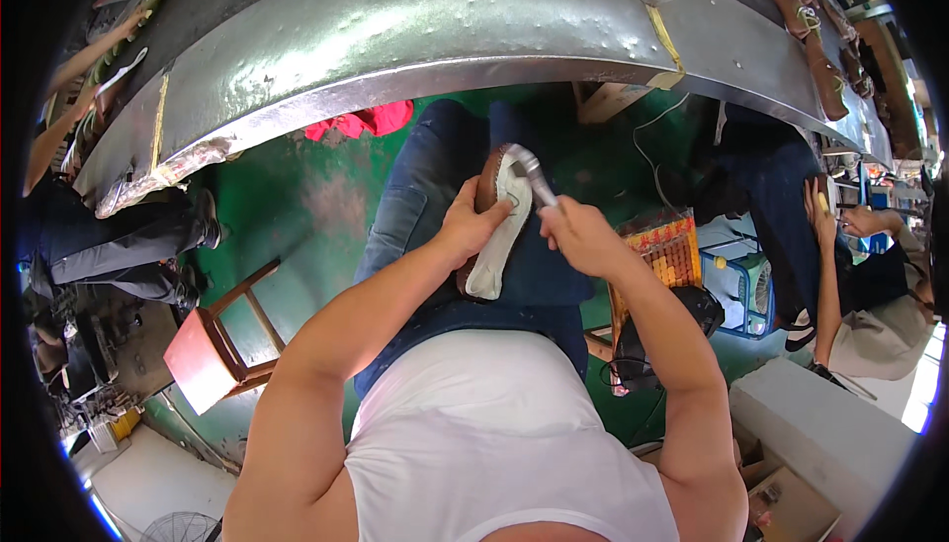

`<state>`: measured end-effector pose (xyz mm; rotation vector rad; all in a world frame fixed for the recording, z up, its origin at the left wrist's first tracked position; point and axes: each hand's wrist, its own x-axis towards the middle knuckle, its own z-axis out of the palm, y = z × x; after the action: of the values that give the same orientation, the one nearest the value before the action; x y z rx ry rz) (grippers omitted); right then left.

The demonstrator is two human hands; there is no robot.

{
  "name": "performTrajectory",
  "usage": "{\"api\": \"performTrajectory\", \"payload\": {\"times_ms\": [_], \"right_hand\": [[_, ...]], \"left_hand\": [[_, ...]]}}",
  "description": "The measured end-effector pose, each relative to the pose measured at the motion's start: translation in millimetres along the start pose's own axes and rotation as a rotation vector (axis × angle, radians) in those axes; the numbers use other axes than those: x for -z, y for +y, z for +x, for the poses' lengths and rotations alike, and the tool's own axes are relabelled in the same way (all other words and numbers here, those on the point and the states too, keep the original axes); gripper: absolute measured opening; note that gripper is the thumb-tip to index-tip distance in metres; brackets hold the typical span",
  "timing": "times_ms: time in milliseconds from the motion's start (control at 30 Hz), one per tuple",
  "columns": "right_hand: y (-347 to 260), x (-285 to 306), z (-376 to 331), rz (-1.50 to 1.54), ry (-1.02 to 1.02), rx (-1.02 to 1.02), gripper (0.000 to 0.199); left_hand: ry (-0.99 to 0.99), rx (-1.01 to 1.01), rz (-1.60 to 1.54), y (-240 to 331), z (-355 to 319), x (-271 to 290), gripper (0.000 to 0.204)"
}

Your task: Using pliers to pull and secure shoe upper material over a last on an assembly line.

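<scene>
A brown shoe upper on a last, its pale sole side (499,235) facing up, lies on my lap over blue jeans. My left hand (468,223) grips the shoe from its left side, thumb across the pale bottom. My right hand (578,233) holds a metal tool (531,172) whose head touches the toe end of the shoe.
A long metal-edged conveyor bench (415,28) curves ahead, with brown shoes (822,67) on its right part. A small wooden stool (213,344) stands on the green floor at my left. Another person (870,285) sits to my right, a red cloth (361,122) lies under the bench.
</scene>
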<state>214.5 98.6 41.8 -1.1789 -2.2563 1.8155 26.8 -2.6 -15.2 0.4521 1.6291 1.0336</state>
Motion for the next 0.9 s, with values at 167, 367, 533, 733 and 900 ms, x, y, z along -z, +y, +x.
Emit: {"api": "performTrajectory", "payload": {"times_ms": [167,367,533,733,900], "right_hand": [[-7.0,7.2,2.5,-0.205,-0.127,-0.126,0.039],[-22.4,9.2,-33.2,-0.364,-0.428,-0.169,0.034],[-12.1,-18.6,-38.0,-0.679,-0.262,0.107,0.034],[3.3,-29.7,-43.1,-0.621,-0.098,0.201,0.036],[11.5,-19.7,-63.4,-0.614,-0.2,-0.053,0.039]], "left_hand": [[-0.136,0.021,0.066,-10.3,14.8,15.2,0.07],[-0.296,0.196,-0.027,22.3,9.1,30.8,0.068],[-0.34,0.246,-0.063,19.9,12.1,30.3,0.067],[-0.328,0.196,-0.095,7.7,12.3,31.8,0.065],[-0.213,-0.024,0.098,-0.3,-7.7,9.4,0.077]]}}
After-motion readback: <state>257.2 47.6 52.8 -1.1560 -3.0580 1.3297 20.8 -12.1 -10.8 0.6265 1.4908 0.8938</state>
